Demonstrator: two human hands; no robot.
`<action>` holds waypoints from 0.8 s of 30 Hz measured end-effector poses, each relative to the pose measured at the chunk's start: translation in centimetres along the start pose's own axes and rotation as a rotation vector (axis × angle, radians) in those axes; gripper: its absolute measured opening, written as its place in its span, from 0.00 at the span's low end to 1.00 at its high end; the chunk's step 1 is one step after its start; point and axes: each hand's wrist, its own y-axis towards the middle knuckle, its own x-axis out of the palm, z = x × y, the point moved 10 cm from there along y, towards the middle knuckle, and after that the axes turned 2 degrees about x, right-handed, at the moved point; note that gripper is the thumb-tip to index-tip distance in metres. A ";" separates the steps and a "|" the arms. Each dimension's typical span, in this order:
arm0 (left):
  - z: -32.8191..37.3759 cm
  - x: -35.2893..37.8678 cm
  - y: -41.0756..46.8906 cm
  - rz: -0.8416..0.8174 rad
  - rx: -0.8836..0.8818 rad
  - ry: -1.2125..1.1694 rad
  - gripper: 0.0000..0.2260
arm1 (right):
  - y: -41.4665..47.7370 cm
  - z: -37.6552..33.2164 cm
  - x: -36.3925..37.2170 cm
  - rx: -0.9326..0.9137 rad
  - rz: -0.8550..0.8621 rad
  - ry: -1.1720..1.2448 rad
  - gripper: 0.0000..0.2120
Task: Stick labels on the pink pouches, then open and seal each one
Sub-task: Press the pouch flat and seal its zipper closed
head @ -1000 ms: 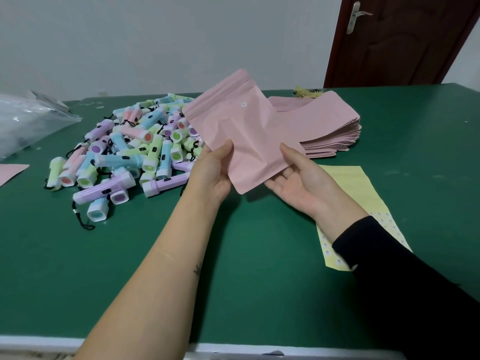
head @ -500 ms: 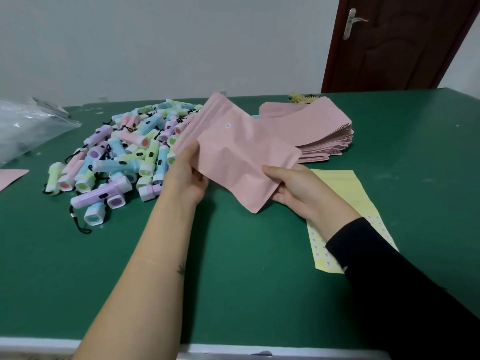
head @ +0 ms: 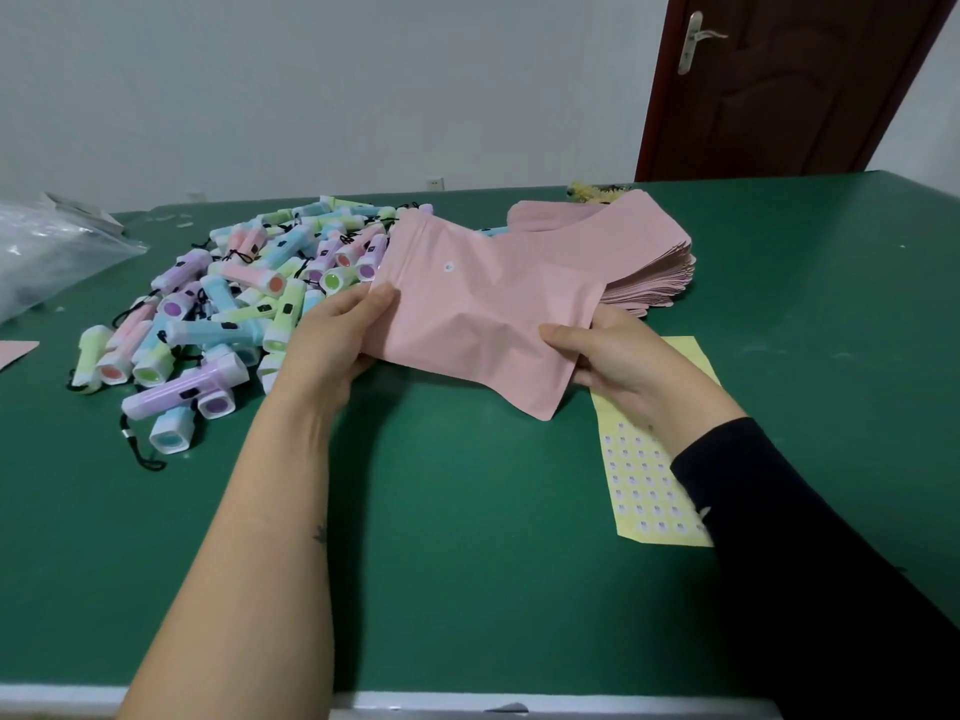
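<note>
I hold one pink pouch (head: 478, 309) above the green table (head: 467, 537), its zip end pointing up and left. A small round white label (head: 448, 266) sits on its face. My left hand (head: 337, 340) grips the pouch's left edge, thumb on top. My right hand (head: 623, 361) pinches the lower right edge, with the thumb lying over the pouch. Behind it lies a stack of pink pouches (head: 654, 272). A yellow sheet of small round labels (head: 649, 480) lies on the table under my right wrist.
A heap of pastel toy flashlights (head: 223, 309) with black cords covers the table to the left. A clear plastic bag (head: 47, 252) lies at the far left, with a pink corner (head: 15, 350) below it. A brown door (head: 779, 80) stands behind.
The pouch has come down and rotated flatter toward the table. My right hand's thumb has moved onto the pouch's lower right edge, and both hands sit lower than before.
</note>
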 end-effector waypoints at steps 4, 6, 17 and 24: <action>0.5 -0.1 -0.1 0.042 0.052 0.114 0.08 | -0.2 -0.3 -0.1 -0.007 -0.028 -0.023 0.14; 0.7 -0.3 -0.2 0.071 0.076 0.131 0.09 | -0.3 -0.4 0.0 -0.012 -0.021 -0.022 0.14; 3.3 0.7 -1.3 0.125 0.337 0.255 0.08 | -0.8 -1.5 -0.8 0.012 -0.048 0.077 0.11; 2.7 2.7 -2.2 0.186 0.274 0.198 0.09 | -1.2 -5.9 -8.7 -0.217 0.265 0.585 0.09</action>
